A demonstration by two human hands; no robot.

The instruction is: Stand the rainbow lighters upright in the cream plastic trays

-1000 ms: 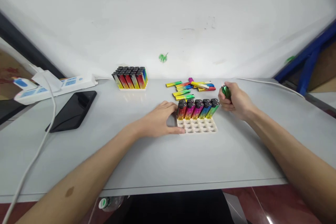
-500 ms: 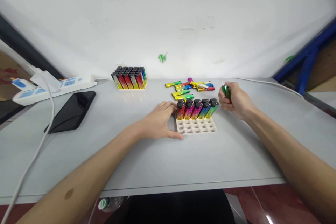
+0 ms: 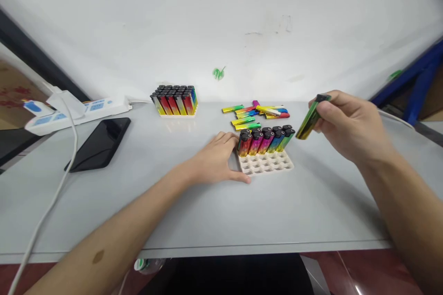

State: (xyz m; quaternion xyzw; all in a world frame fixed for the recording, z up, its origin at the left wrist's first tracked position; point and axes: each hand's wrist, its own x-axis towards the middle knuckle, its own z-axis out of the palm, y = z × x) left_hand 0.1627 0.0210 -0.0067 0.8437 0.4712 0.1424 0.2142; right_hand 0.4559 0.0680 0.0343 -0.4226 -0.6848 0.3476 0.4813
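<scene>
A green and yellow lighter (image 3: 308, 120) is gripped in my right hand (image 3: 353, 124), tilted above the table to the right of a white lighter tray (image 3: 266, 164). My left hand (image 3: 218, 159) holds this tray by its left side, with the thumb at the front corner and the fingers around the back left. Upright lighters (image 3: 266, 141), red, pink, blue and green with black tops, fill the tray's back rows. The front rows show bare slots. Some of my left fingertips are hidden behind the lighters.
Behind the tray lies a loose pile of colourful lighters (image 3: 246, 120). A second tray full of upright lighters (image 3: 175, 101) stands near the wall. On the left are a black phone (image 3: 98, 144), a white power strip (image 3: 100, 107) and a white cable (image 3: 55, 193).
My right hand has risen and moved right and nearer, turning so that more of the lighter shows. My left hand stays on the tray. The whole view has shifted slightly.
</scene>
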